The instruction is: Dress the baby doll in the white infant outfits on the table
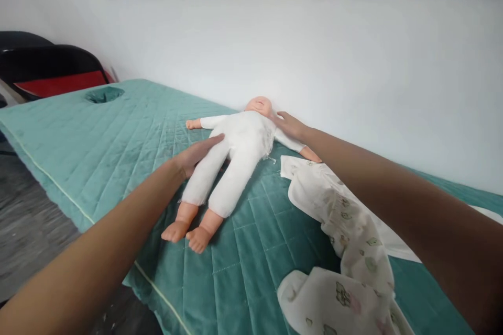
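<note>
A baby doll (241, 133) in white cloth lies on its back on a green quilted cover, with its head by the wall and its bare feet towards me. My left hand (200, 154) is closed around the thigh on the left, thumb on top and fingers partly hidden beneath. Beside the doll's neck and shoulder, my right hand (290, 124) rests with its fingers stretched out, touching the doll; some fingertips are hidden. Patterned white baby clothes (349, 230) lie crumpled below my right forearm.
The green quilted cover (157, 131) spreads over a bed with a round hole (105, 95) at its far left. Behind runs a white wall (373, 73) with a dark panel above. Black and red chairs (58, 70) stand at the left. White cloth (403, 248) lies near the clothes.
</note>
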`<control>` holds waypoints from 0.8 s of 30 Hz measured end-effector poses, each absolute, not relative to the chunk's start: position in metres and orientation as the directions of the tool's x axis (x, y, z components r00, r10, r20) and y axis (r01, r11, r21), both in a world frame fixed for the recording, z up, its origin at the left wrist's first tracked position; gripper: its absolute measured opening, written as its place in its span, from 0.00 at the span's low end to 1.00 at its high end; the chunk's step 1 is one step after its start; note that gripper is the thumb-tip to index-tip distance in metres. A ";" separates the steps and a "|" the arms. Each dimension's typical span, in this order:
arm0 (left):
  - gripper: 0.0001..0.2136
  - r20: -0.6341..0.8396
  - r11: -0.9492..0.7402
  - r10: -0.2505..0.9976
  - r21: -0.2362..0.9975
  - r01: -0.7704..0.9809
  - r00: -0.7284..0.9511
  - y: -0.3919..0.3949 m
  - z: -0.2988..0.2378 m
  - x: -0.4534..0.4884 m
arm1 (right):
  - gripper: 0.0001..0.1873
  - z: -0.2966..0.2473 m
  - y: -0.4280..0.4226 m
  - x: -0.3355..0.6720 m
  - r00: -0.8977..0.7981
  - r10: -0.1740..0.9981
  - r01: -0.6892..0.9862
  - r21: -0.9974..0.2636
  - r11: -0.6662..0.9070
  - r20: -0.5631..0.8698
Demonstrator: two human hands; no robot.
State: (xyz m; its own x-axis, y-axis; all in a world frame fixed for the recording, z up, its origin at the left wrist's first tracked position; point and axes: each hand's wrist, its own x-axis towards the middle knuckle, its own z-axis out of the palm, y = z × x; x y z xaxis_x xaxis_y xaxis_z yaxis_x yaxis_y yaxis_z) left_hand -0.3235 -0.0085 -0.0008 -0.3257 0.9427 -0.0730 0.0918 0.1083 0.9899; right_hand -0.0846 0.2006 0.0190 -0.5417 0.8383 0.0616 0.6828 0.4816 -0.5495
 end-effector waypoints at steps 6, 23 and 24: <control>0.19 0.335 -0.084 0.830 0.866 0.494 -0.446 -0.050 0.035 -0.276 | 0.35 0.010 0.169 0.061 -0.317 0.943 0.924 -0.260 0.281 -0.104; 0.30 0.159 -0.477 0.871 0.502 0.721 0.465 -0.155 0.014 0.006 | 0.19 0.090 -0.010 0.192 -0.492 0.870 0.870 0.002 0.492 -0.012; 0.29 0.218 -0.558 0.821 0.502 0.661 0.528 -0.159 0.017 0.011 | 0.20 0.096 -0.020 0.198 -0.516 0.856 0.856 -0.032 0.516 0.002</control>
State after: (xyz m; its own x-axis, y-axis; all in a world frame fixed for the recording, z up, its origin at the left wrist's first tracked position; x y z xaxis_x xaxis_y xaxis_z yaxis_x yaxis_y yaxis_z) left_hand 0.0112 -0.1588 0.0167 0.5279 0.8209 0.2179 0.6609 -0.5582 0.5016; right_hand 0.1980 -0.0201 0.0962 -0.5162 0.8565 0.0016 0.8560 0.5160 -0.0315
